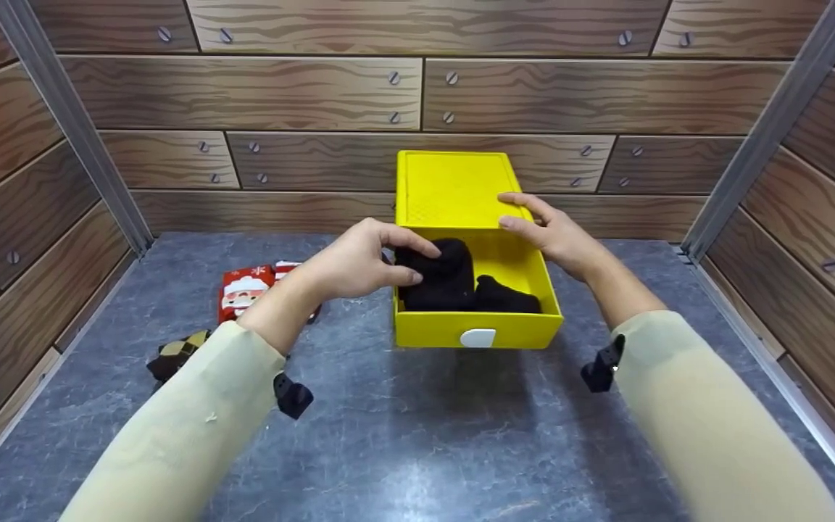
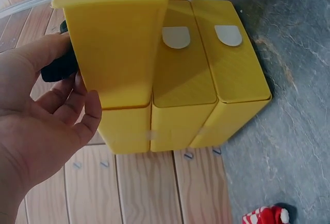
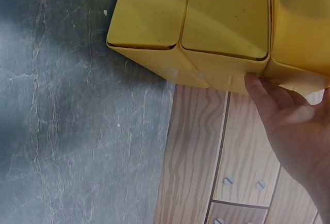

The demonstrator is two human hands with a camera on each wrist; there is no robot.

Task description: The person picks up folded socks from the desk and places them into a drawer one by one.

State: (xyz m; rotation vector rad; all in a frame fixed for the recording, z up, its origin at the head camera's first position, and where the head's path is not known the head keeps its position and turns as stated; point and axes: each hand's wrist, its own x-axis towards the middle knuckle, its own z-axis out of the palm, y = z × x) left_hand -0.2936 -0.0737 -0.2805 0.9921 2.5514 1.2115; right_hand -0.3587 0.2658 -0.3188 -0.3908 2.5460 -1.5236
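Note:
A yellow drawer (image 1: 417, 330) with a white tab handle stands pulled out of the top of a yellow drawer unit (image 1: 454, 188). Inside it lies a smaller black sock bundle (image 1: 506, 297) at the front right. My left hand (image 1: 356, 261) reaches over the drawer's left wall and pinches a larger black sock bundle (image 1: 446, 272) between thumb and fingers. Part of that black bundle shows beside the drawer wall in the left wrist view. My right hand (image 1: 562, 239) rests on the unit's top right edge, fingers extended, its fingertips touching the yellow side in the right wrist view.
Left of the unit on the grey marbled table (image 1: 359, 435) lie red Santa-patterned socks (image 1: 243, 286) and a brown argyle sock bundle (image 1: 178, 355). Two lower drawers (image 2: 180, 64) sit pushed in under the top one. Wood-patterned walls (image 1: 330, 94) enclose the back and sides.

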